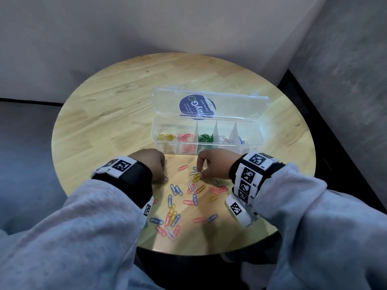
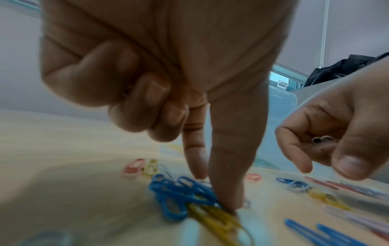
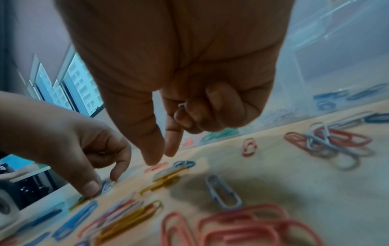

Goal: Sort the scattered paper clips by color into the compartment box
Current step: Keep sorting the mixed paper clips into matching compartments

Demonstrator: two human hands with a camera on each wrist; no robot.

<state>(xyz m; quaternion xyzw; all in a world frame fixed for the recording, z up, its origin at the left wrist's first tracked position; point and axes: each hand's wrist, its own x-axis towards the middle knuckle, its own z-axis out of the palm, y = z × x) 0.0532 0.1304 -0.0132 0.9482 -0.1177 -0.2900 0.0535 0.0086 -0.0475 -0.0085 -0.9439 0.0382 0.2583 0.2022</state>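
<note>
The clear compartment box [image 1: 254, 130] lies open behind my hands, holding yellow, pink, green, white and blue clips, one colour per compartment. Loose paper clips [image 1: 173, 214] of mixed colours are scattered on the round wooden table [image 1: 117, 105] in front of it. My left hand [image 1: 164, 176] has thumb and forefinger down on the table, pinching a white clip [image 3: 107, 184]; its other fingers are curled. My right hand [image 1: 200, 173] holds white clips [image 3: 182, 105] in its curled fingers. Its thumb and forefinger point down over another white clip [image 1: 195, 171] that lies on yellow ones.
The box lid [image 1: 209, 105], with a round blue sticker, stands open behind the compartments. A pink clip [image 1: 183, 167] lies between my hands. The table's near edge [image 1: 199, 253] is close behind the scattered pile. Walls enclose the table at the back and right.
</note>
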